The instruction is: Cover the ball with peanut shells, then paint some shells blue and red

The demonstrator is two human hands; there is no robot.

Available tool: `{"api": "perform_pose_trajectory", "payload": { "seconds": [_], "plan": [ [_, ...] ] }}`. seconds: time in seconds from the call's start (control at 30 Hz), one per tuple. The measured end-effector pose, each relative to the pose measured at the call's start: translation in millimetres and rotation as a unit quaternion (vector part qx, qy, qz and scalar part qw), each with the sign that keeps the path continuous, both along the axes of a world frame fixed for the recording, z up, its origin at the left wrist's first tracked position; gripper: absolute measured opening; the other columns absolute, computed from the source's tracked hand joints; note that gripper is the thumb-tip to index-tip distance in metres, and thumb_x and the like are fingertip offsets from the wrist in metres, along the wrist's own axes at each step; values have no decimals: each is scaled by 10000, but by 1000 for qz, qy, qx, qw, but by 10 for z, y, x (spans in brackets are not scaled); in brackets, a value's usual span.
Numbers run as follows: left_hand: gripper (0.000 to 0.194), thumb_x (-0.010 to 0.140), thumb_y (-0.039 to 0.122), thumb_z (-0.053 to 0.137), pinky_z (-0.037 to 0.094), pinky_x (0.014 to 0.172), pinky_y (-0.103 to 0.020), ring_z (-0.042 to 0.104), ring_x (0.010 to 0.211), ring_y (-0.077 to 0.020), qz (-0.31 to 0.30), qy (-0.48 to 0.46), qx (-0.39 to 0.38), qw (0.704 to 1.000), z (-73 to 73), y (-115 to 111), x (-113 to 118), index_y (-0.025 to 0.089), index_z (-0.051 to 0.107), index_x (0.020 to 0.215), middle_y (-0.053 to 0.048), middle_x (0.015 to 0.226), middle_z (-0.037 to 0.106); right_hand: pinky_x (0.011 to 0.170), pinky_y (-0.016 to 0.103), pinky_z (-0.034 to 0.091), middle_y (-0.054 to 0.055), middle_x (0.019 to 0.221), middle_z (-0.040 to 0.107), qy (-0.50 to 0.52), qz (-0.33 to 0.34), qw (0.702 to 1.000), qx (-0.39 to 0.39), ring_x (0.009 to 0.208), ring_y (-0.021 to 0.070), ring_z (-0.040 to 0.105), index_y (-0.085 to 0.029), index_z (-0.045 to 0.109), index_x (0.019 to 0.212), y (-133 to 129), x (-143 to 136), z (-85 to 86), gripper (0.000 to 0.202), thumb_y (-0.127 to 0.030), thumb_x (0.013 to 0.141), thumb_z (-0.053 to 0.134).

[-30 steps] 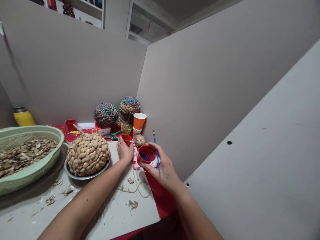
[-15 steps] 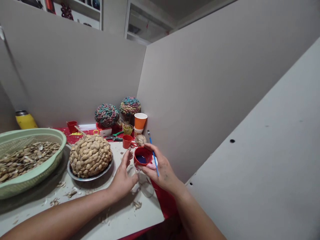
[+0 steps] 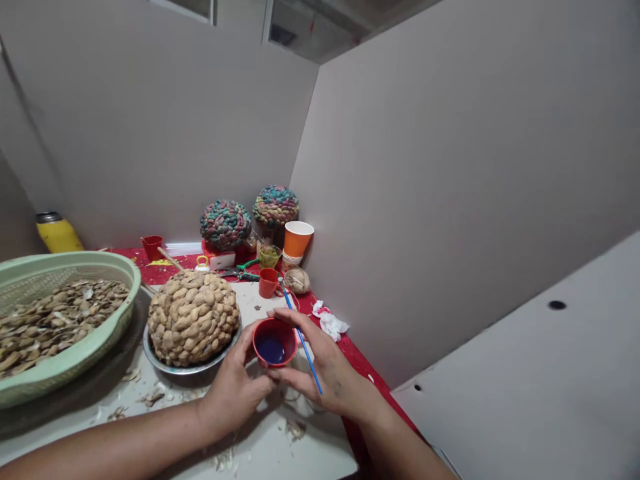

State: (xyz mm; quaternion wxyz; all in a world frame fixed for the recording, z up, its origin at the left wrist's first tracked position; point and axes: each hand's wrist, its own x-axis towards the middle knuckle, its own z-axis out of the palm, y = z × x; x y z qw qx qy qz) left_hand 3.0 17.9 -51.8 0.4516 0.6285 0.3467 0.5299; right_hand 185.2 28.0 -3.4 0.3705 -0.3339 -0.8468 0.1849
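A small red cup [image 3: 256, 341] with dark blue liquid inside is held between both hands above the table. My left hand [image 3: 237, 383] wraps its left side, thumb below. My right hand [image 3: 320, 360] grips the cup's right side and also keeps a blue paintbrush [image 3: 309, 360] across its fingers, bristles pointing up and away. Left of the hands, a dome covered in peanuts [image 3: 195, 317] rests in a metal dish [image 3: 187, 369].
A green basket [image 3: 131, 293] of shells stands at the left. Behind are two colourful peanut domes [image 3: 225, 225], an orange paper cup [image 3: 299, 240], a red cup [image 3: 269, 283], green-handled pliers [image 3: 247, 265] and a yellow bottle [image 3: 59, 235]. Crumpled tissue [image 3: 331, 323] lies right.
My left hand has closed in from beside the red cup and now touches it. The cup has come nearer and tilts toward me. The view has shifted right and down.
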Motion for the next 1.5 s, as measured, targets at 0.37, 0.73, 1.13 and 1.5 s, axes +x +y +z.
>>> {"api": "perform_pose_trajectory", "payload": {
  "seconds": [0.37, 0.73, 1.13, 1.5],
  "plan": [
    [493, 805, 222, 734, 515, 999, -421, 644, 1129, -268, 4, 114, 11, 993, -142, 47, -135, 226, 560, 1267, -108, 1238, 671, 851, 378, 600, 78, 1004, 782, 191, 30, 974, -115, 943, 231, 746, -256, 655, 1235, 142, 220, 295, 307, -413, 1028, 491],
    [510, 775, 225, 737, 542, 973, -414, 688, 1078, -264, 87, 149, 42, 984, -208, 65, -200, 241, 560, 1254, -102, 1208, 701, 643, 270, 522, 36, 785, 679, 93, 64, 994, -6, 700, 153, 635, -196, 670, 920, 298, 141, 336, 216, -289, 1024, 504],
    [548, 729, 167, 750, 558, 939, -369, 690, 1053, -238, 99, 174, 41, 979, -241, 63, -170, 254, 555, 1234, -70, 1173, 701, 669, 283, 519, 64, 789, 702, 9, 96, 993, 63, 705, 160, 629, -170, 643, 925, 341, 30, 98, 141, -194, 1002, 527],
    [539, 742, 156, 723, 560, 933, -386, 690, 1046, -241, 86, 187, 40, 978, -246, 72, -157, 247, 541, 1241, -77, 1167, 696, 645, 275, 496, 50, 754, 712, 10, 88, 992, 87, 665, 153, 629, -166, 645, 897, 350, 24, 56, 128, -189, 990, 561]
  ]
}}
